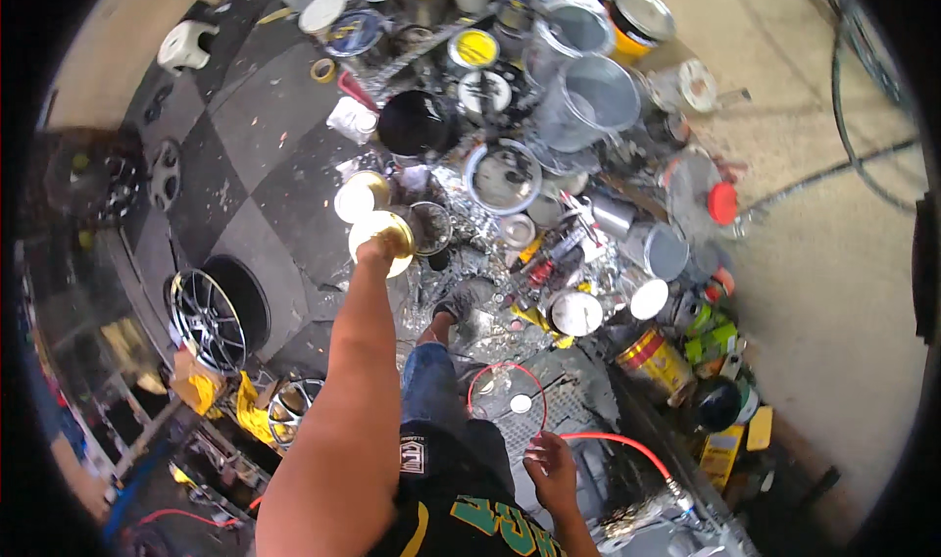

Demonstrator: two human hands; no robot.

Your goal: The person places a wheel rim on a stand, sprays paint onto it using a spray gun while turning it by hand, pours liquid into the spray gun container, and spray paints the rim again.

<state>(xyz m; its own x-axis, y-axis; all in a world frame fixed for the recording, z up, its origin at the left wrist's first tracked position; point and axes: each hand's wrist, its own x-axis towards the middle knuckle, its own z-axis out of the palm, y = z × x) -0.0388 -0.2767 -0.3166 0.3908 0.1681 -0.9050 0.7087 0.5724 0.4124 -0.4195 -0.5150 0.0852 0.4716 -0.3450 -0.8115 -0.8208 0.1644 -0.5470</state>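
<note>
My left arm reaches forward over the floor, and my left hand (375,251) is closed on the near edge of a shiny gold-coloured tin (394,232). Its fingertips are partly hidden by the hand. Right behind that tin stands a second gold-coloured tin (363,194) with a pale, bright inside. A clear plastic cup (431,228) is just to the right of the held tin. Close to my body, my right hand (551,467) hangs with loosely bent fingers apart and nothing visible in it. Near it runs a red hose (619,440).
Paint-stained tubs crowd the far side, among them a black bucket (417,126) and a clear bucket (593,106). Cans and bottles fill the right. A spoked wheel rim (208,322) lies left on the checkered floor (279,155). A white stool (186,48) stands far left.
</note>
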